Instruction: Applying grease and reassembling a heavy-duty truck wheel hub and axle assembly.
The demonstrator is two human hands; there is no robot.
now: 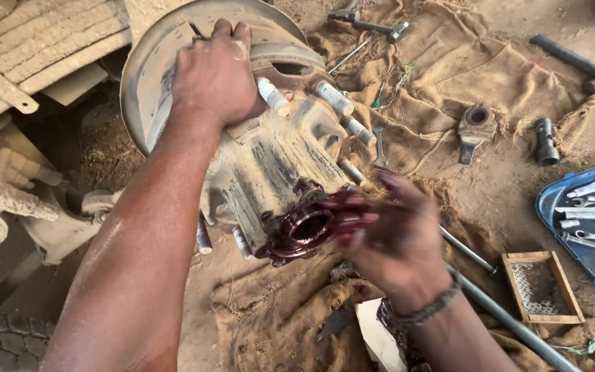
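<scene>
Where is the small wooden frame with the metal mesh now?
The wooden mesh frame lies on the dirt at lower right, between the blue tool tray and a long metal rod.

Your right hand (pixel 387 231) is motion-blurred, its fingertips lost against the red-greased hub opening (pixel 309 227). The blue tool tray (pixel 552 200) runs off the right edge, hiding its far contents.

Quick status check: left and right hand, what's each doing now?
Left hand: fingers curled over the rim of the dusty wheel hub, gripping it.
Right hand: blurred, fingers smeared with dark red grease, at the hub's greased bore; grip cannot be told.
</scene>
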